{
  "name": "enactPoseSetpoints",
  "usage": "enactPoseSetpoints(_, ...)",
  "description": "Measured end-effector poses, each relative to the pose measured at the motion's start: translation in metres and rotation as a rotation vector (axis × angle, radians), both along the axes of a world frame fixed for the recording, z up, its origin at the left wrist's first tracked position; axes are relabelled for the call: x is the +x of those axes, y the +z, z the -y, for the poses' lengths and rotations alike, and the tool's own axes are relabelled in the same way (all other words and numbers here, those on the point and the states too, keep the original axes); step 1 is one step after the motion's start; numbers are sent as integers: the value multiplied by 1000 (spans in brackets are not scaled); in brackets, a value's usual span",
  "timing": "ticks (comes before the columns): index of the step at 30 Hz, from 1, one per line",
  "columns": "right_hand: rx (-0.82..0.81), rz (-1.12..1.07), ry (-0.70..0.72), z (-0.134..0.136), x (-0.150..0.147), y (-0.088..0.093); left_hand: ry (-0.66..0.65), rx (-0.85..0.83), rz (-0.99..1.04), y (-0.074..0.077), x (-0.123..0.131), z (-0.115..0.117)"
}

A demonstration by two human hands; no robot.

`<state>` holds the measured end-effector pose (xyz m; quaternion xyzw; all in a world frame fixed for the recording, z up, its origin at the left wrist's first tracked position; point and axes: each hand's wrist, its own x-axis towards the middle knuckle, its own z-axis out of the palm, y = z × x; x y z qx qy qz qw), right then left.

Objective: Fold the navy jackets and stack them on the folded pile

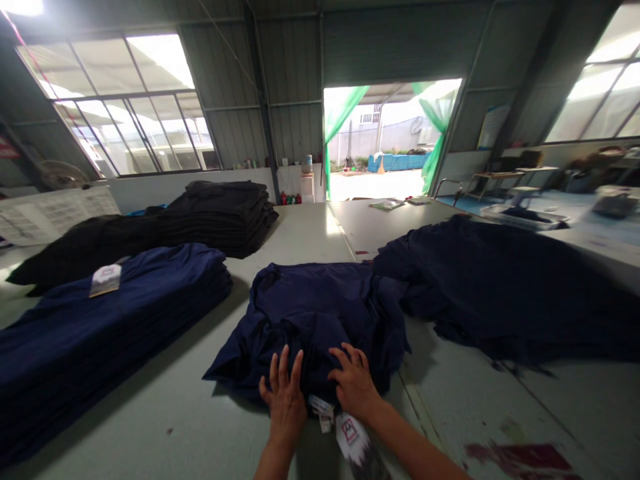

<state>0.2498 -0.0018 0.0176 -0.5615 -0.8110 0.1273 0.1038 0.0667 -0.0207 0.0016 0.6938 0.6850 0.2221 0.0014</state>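
A navy blue garment [325, 300] lies bunched and wrinkled on the pale table [200, 413] in front of me. My left hand [287, 395] rests on its near edge with the fingers spread. Just to the right, my right hand [354, 381] touches the same cloth, fingers bent and apart. Between the hands, small white care labels [323, 412] stick out of the garment. A white and grey hang tag [353, 437] hangs nearest me, partly beside my right forearm.
To the left lies a stack of folded navy garments [150, 293] with a tag [106, 280] on top. Behind it is a black garment stack [220, 213]. A loose navy heap [500, 287] covers the right side. Flat plastic packets [387, 204] lie at the far end.
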Motion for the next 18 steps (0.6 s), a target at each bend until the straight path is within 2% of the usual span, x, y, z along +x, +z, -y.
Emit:
enactPoseSetpoints(3, -72, 14, 60, -1, -6, 0, -231, -99, -29, -3, -1, 3)
enactPoseSetpoints(5, -92, 24, 73, -2, -8, 0, -309, -167, -14, -6, -2, 1)
enactPoseSetpoints(8, -93, 5, 59, -4, -11, 1, -250, -181, 55, -7, 0, -5)
enactPoseSetpoints(11, -82, -16, 40, -6, -13, 3, -222, -103, 142, 0, 4, -12)
enactPoseSetpoints(15, -78, 10, 20, -11, -17, 10, -270, -33, 216, 13, 5, -19)
enactPoseSetpoints(18, -99, 43, 31, -15, -21, 15, -340, -46, 238, 16, 5, -23)
